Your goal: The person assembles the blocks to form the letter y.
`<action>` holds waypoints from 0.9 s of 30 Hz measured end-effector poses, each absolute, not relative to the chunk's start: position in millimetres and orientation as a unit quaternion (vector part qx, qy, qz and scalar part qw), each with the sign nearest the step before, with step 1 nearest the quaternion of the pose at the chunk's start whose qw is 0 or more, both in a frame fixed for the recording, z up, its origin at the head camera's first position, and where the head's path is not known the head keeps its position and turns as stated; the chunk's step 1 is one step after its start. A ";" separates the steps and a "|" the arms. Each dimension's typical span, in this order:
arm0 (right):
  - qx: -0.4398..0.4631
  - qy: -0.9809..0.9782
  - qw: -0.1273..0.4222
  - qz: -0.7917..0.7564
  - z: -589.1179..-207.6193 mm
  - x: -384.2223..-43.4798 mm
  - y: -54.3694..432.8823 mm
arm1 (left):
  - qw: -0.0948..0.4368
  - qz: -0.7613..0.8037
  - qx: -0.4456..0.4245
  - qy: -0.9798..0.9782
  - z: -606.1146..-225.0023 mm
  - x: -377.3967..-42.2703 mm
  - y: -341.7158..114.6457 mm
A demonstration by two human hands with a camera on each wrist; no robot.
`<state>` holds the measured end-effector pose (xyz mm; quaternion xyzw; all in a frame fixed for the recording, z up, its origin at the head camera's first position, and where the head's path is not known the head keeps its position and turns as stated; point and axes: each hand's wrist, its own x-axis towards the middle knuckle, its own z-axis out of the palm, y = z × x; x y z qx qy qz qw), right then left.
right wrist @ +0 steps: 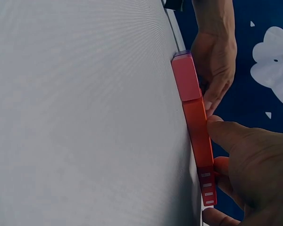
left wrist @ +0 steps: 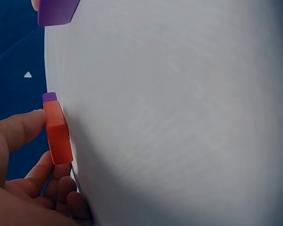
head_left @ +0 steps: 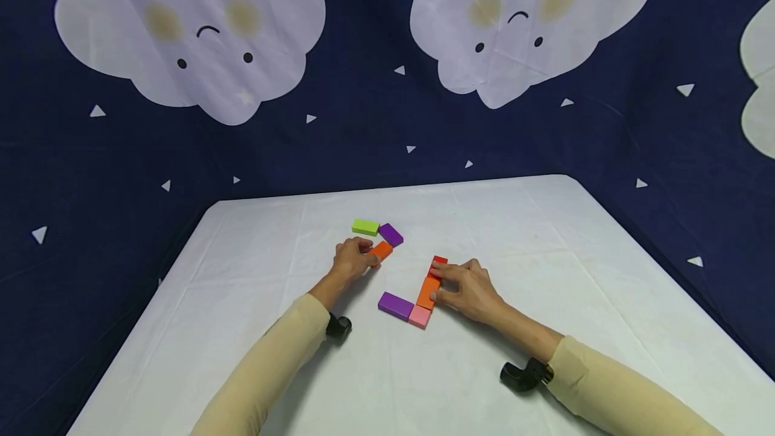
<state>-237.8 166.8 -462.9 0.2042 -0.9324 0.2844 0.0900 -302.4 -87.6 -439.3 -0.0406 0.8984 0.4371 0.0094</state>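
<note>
My left hand (head_left: 352,258) pinches an orange block (head_left: 381,252), with the thumb near its close end and a finger on the far side. Touching that block's far end is a purple block (head_left: 391,235), and a lime-green block (head_left: 366,227) lies beside the purple one. Over a joined row of blocks, my right hand (head_left: 471,290) has its thumb against a second orange block (right wrist: 198,134) and its index finger across the red block (right wrist: 207,186). A pink block (right wrist: 186,77) adjoins the orange one, and another purple block (head_left: 396,306) extends left from the pink.
A white cloth covers the table (head_left: 242,328). Behind it hangs a dark blue curtain (head_left: 363,133) with clouds and small triangles. Black wrist devices (head_left: 524,375) sit at both cuffs, close over the cloth.
</note>
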 end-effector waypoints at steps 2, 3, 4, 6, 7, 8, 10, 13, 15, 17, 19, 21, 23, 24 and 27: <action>0.205 -0.933 0.089 0.284 -463.5 -237.9 167.3 | 0.011 0.434 -0.041 0.900 -439.5 -302.0 -87.5; 0.204 -0.932 0.088 0.284 -463.5 -238.0 167.2 | 0.011 0.430 -0.040 0.902 -439.6 -301.8 -87.3; 0.204 -0.933 0.088 0.284 -463.7 -238.1 167.3 | 0.011 0.427 -0.039 0.903 -440.0 -302.0 -87.3; 0.204 -0.932 0.089 0.285 -464.2 -238.3 167.8 | 0.012 0.424 -0.035 0.905 -440.3 -301.7 -87.3; 0.205 -0.932 0.089 0.285 -464.3 -238.4 167.9 | 0.013 0.422 -0.034 0.906 -440.5 -301.7 -87.3; 0.205 -0.932 0.089 0.286 -464.3 -238.3 167.8 | 0.014 0.419 -0.033 0.907 -440.7 -301.8 -87.3; 0.205 -0.932 0.090 0.286 -464.6 -238.5 168.3 | 0.016 0.416 -0.030 0.909 -440.9 -301.7 -87.6; 0.203 -0.932 0.090 0.288 -464.4 -238.3 168.3 | 0.020 0.417 -0.028 0.908 -440.8 -301.4 -87.9; 0.202 -0.932 0.090 0.287 -464.6 -238.3 168.5 | 0.020 0.419 -0.026 0.907 -440.6 -301.0 -87.8; 0.200 -0.932 0.090 0.288 -464.2 -238.1 168.1 | 0.020 0.423 -0.026 0.905 -440.8 -301.0 -87.7; 0.199 -0.932 0.091 0.287 -464.2 -238.2 167.9 | 0.019 0.423 -0.026 0.906 -440.9 -301.0 -87.7; 0.200 -0.933 0.093 0.286 -464.4 -238.3 168.0 | 0.019 0.421 -0.027 0.906 -441.0 -300.9 -87.7; 0.200 -0.932 0.094 0.287 -464.3 -238.2 167.7 | 0.020 0.418 -0.028 0.908 -440.8 -300.7 -87.9; 0.201 -0.932 0.095 0.287 -464.6 -238.2 167.7 | 0.022 0.417 -0.030 0.908 -440.7 -300.5 -88.2; 0.204 -0.931 0.094 0.287 -464.6 -237.7 167.1 | 0.028 0.419 -0.036 0.907 -439.8 -300.1 -89.3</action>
